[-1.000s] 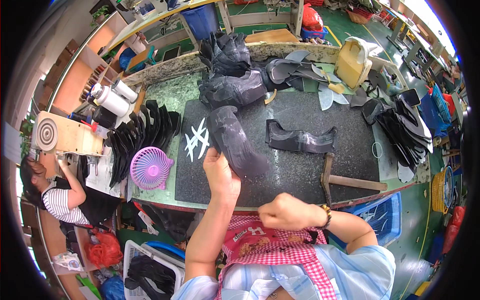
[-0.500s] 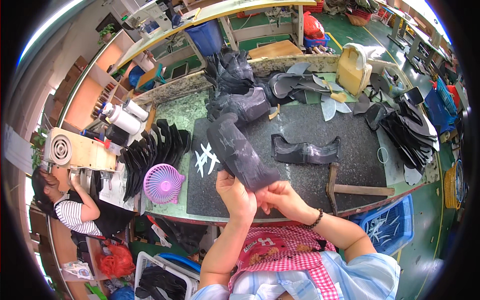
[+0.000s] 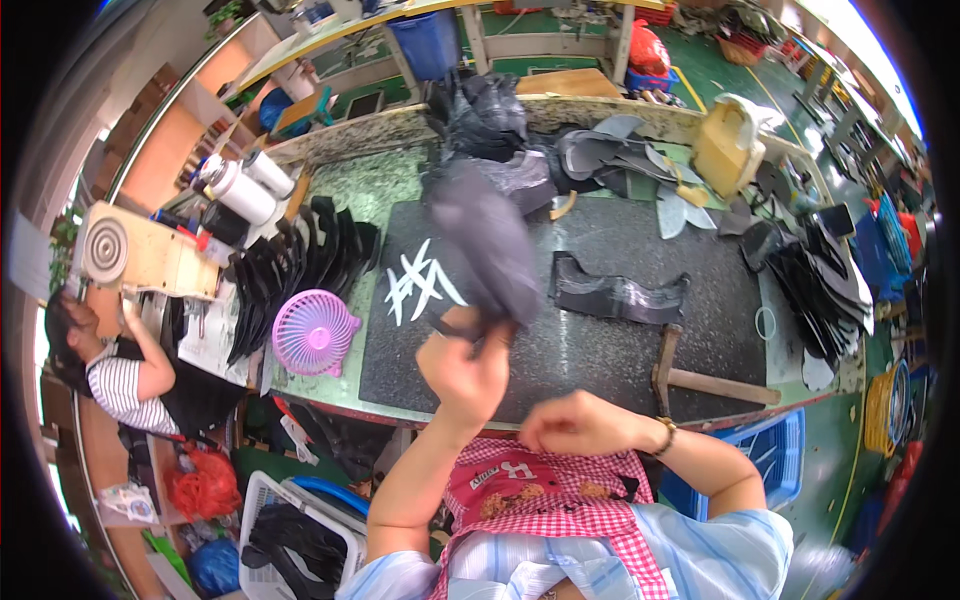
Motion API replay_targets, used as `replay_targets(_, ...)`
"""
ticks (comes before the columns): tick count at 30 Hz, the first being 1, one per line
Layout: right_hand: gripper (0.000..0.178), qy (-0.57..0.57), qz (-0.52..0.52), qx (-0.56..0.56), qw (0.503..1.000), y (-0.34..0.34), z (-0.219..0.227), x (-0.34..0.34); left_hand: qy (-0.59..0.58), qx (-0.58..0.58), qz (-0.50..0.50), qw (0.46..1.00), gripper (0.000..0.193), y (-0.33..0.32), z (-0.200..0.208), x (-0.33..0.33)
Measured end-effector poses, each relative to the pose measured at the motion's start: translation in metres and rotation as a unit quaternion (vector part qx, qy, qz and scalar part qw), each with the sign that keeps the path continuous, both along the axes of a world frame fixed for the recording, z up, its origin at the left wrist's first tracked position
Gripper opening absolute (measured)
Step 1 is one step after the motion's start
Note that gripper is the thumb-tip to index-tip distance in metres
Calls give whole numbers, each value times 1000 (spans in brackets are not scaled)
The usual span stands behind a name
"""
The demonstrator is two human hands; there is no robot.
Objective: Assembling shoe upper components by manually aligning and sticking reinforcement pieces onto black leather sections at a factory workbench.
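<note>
Black, curved, sheet-like piece with a smooth surface (image 3: 490, 235) in the left hand (image 3: 463, 375); motion blur hides its finer detail. It is raised over the left half of a dark grey speckled slab (image 3: 720, 350) on a worn green-topped workbench (image 3: 350, 165). Left hand: fingers closed on the piece's near end, the rest of it slanting away and up to the left.

Right hand (image 3: 580, 422): well apart from the piece, near the bench's front edge, before the checked red-and-white apron (image 3: 600, 520). Fingers curled inward; cannot tell whether anything small sits between them. Dark beaded bracelet (image 3: 665, 437) on that wrist.

On the slab: thin white curved strips (image 3: 425, 285), some crossing, left of the raised piece; a second black shaped piece with pale smears (image 3: 620, 293) lying to its right. Hammer with a wooden handle (image 3: 720, 386) nearby, head toward the left, handle pointing right.

Left of the slab: round purple desk fan (image 3: 312, 332), and behind it a row of black pieces (image 3: 305, 265). Far side: heaped black pieces (image 3: 478, 115). Farther left, a co-worker in a striped top (image 3: 130, 385), arm bent, beside a pale wooden box-like unit (image 3: 150, 250).
</note>
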State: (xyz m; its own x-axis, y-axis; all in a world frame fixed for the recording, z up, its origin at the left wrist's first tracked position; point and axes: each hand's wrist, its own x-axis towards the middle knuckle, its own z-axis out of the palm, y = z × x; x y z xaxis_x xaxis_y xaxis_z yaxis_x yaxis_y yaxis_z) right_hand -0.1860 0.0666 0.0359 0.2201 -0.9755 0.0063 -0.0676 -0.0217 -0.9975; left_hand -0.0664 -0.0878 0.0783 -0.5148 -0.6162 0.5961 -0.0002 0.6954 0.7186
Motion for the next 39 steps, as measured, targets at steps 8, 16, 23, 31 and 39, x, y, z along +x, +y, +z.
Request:
replay_targets(8,12,70,42,-27,996,2,109,-38,-264,-361,-91,890,32,30,-73,46)
replay_targets(16,36,495,-118,46,859,-197,-2,-37,-281,-394,-101,869,33,45,-72,48)
replay_targets(23,15,435,-160,19,886,-202,21,-31,-202,-141,-102,964,35,23,-47,56)
replay_targets(31,15,167,-82,49,981,-94,95,-29,-3,541,-180,821,32,-41,-1,53)
replay_targets(39,19,56,-269,126,953,-13,44,-17,-60,547,-164,819,14,5,-19,36)
